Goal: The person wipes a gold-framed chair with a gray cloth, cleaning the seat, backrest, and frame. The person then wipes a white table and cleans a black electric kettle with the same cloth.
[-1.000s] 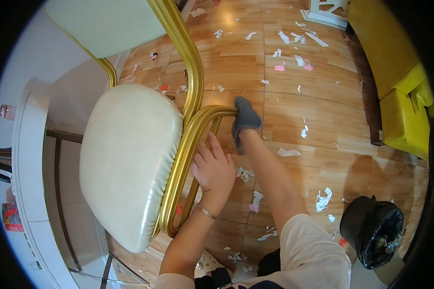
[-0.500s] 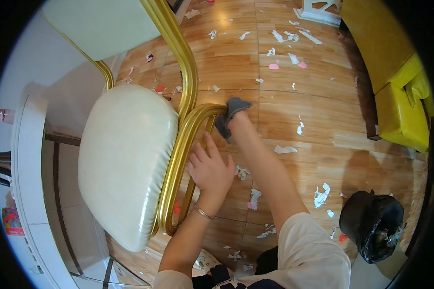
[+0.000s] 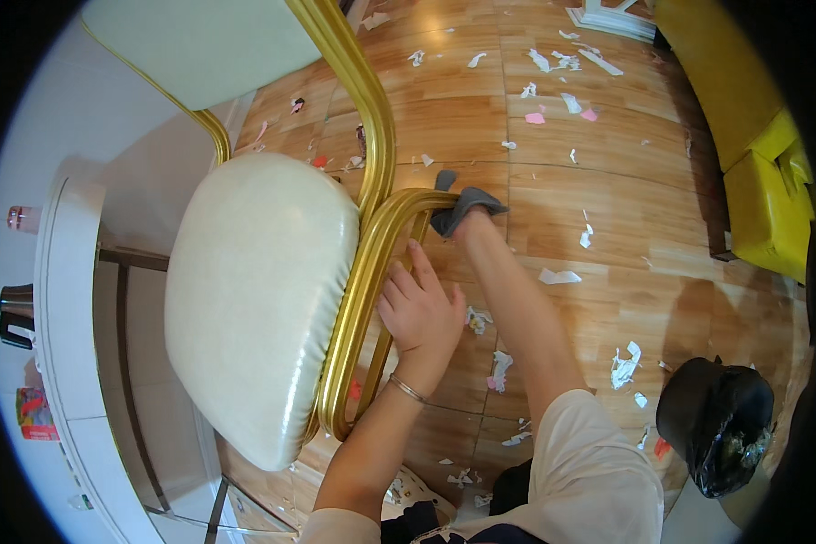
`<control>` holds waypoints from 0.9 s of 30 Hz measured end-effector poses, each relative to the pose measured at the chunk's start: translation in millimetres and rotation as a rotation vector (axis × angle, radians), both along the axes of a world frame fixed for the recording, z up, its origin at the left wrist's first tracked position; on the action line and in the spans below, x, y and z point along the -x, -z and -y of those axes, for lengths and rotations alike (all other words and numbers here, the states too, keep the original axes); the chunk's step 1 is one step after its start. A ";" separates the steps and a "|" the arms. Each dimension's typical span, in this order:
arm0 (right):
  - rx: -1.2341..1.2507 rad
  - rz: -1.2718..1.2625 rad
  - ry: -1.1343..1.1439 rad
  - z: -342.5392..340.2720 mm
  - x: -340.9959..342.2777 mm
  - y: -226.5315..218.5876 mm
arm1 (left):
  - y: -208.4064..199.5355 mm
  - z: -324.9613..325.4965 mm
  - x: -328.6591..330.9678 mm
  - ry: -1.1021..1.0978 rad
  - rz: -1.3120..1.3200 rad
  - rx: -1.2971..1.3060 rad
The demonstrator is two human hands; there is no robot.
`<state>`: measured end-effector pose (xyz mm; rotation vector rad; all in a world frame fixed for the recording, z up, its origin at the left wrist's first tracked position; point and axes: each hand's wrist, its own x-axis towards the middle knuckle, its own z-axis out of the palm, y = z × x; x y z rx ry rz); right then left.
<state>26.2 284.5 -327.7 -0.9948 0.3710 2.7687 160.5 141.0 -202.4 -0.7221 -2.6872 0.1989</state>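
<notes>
We have our left hand (image 3: 423,313) beside the gold frame (image 3: 343,349) of the chair, its fingers loosely spread and gripping nothing; we cannot tell whether the fingertips touch the metal-coloured rails. A thin bracelet (image 3: 407,389) circles that wrist. Our right hand (image 3: 469,224) is at the far curved end of the frame's armrest, mostly hidden by a grey cloth (image 3: 480,201) that lies against the gold; we cannot tell how tightly its fingers close.

The chair's cream seat (image 3: 258,304) fills the space left of our hands, with its pale backrest (image 3: 208,50) at the upper left. Beyond it, along the left edge, a white table (image 3: 71,335) carries a dark jug (image 3: 16,315) and a red packet (image 3: 36,413). White and pink paper scraps (image 3: 624,365) dot the wood-patterned floor (image 3: 571,218). To our right stand a black bin (image 3: 689,403), lined with a bag, and a yellow sofa (image 3: 762,213).
</notes>
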 end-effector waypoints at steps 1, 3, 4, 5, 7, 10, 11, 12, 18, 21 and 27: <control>0.003 -0.006 -0.019 4.6 -1.9 -11.8 | 0.3 -0.2 -0.1 -0.007 -0.006 -0.005; -0.057 -0.011 -0.065 10.4 -8.7 -38.4 | -1.5 0.2 -0.8 -0.034 0.031 0.010; -0.136 -0.008 -0.111 11.4 -13.8 -51.9 | -2.5 0.4 -1.3 -0.043 0.051 0.021; -0.215 -0.001 -0.161 13.1 -19.7 -65.3 | -0.9 0.7 -1.6 -0.044 0.058 0.012; -0.291 -0.064 -0.181 16.9 -24.8 -83.5 | 0.2 -0.1 1.0 -0.032 0.058 -0.002; -0.433 -0.055 -0.098 28.2 -33.2 -109.7 | -2.9 0.4 -1.5 -0.030 0.072 0.031; -0.459 -0.056 -0.076 30.7 -36.6 -116.7 | -4.5 1.7 -1.4 -0.036 0.091 0.023; -0.502 -0.051 -0.066 32.8 -39.0 -116.9 | -6.7 0.5 -1.9 -0.041 0.111 0.010; -0.964 -0.058 -0.343 41.9 -47.4 -83.2 | -8.9 -0.2 -2.5 0.015 0.150 -0.195; -1.533 -0.245 -0.177 51.1 -62.1 -61.1 | -8.1 5.2 -6.1 0.143 0.112 -0.242; -1.803 -0.575 -0.093 66.6 -90.4 -35.8 | -12.3 46.5 -42.0 0.240 0.266 -0.087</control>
